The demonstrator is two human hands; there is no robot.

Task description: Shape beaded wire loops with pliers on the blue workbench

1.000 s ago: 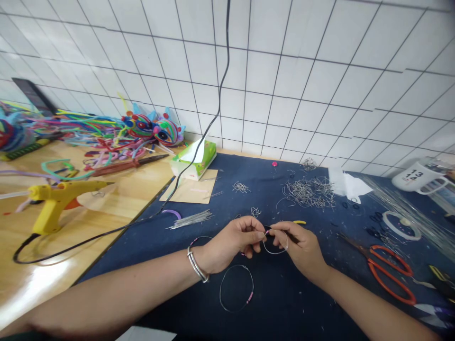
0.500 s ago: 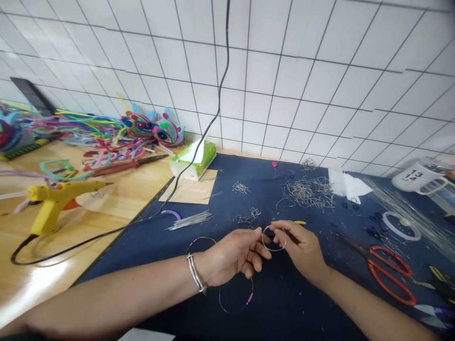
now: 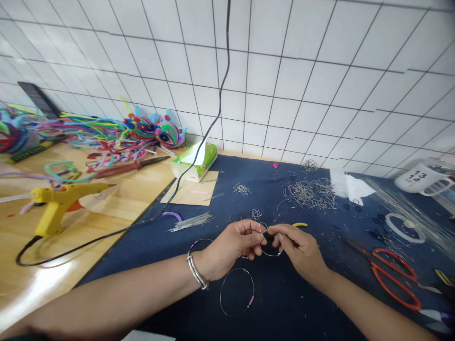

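A small ring of thin wire (image 3: 272,255) is held between my two hands over the dark blue cloth (image 3: 284,303). My left hand (image 3: 236,246), with a silver bangle at the wrist, pinches the ring's left side. My right hand (image 3: 300,246) pinches its top and right, fingertips nearly touching the left ones. Below my left hand lies a larger wire loop with pink beads (image 3: 237,292). Another beaded loop (image 3: 202,239) is partly hidden behind my left wrist.
Left, a yellow glue gun (image 3: 59,203) with a black cord rests on wood near colourful pipe cleaners. A tissue box (image 3: 194,163), wire pile (image 3: 307,194) and mug (image 3: 421,177) stand behind; red-handled scissors (image 3: 394,279) lie right.
My left fingers have curled in and now grip the ring, which has turned and moved slightly down. More of the beaded loop below shows. The view has shifted slightly.
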